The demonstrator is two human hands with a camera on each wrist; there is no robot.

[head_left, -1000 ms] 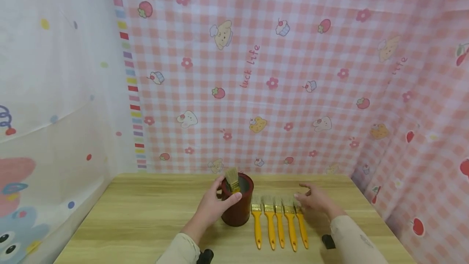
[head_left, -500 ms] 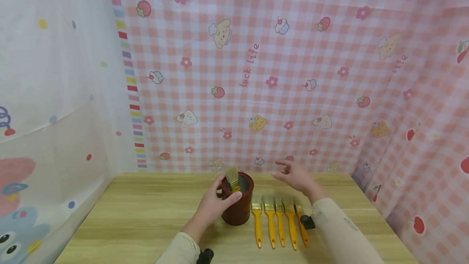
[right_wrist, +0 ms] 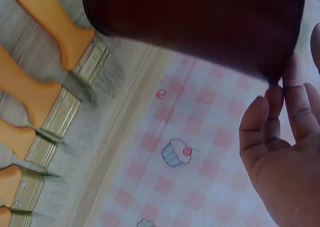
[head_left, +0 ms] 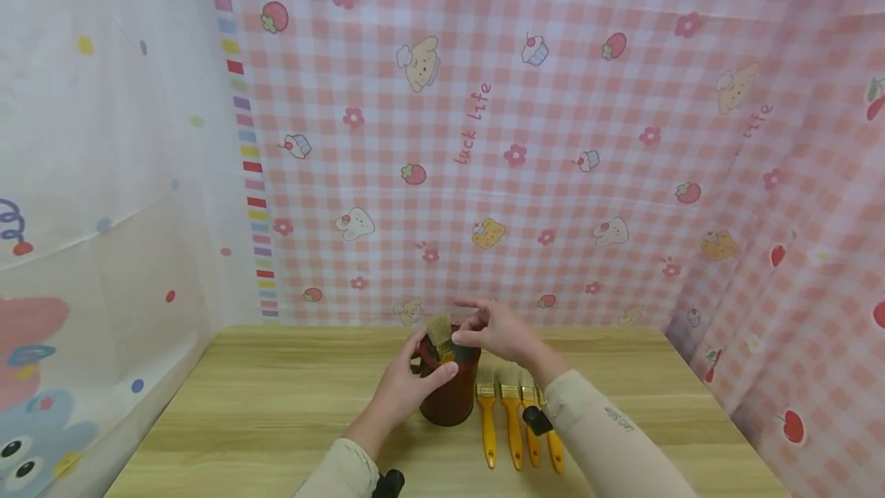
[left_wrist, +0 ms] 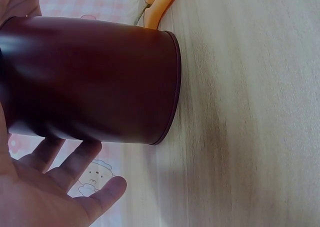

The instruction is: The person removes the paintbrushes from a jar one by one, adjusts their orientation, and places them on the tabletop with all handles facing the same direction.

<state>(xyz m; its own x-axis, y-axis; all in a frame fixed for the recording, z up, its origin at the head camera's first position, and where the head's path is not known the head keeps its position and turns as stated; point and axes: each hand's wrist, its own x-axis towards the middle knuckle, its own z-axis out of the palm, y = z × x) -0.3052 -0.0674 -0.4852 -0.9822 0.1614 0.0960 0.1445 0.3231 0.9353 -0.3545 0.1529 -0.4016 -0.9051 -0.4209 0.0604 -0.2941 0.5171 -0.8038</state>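
A dark reddish-brown cylindrical container (head_left: 445,400) stands upright on the table. My left hand (head_left: 401,394) holds it near the top, the thumb across its front and the fingers on the far side; several of those fingers (left_wrist: 75,162) show along its wall in the left wrist view. Inside it a paintbrush (head_left: 439,327) leans with its pale bristles up above the rim. My right hand (head_left: 508,335) is over the rim, its thumb tip close beside those bristles and its index finger straight. From the right wrist, the fingers (right_wrist: 300,109) overlap the container's edge.
Several yellow-handled paintbrushes (head_left: 488,421) lie in a row right of the container, bristles away from me. My right forearm and a black wrist mount (head_left: 537,419) cover part of the row. A pink checked curtain (head_left: 512,198) hangs behind the wooden table (head_left: 276,390).
My right hand has lifted from the rightmost lying brush and moved left to the container's rim. My left hand, the container and the brush in it have stayed in place.
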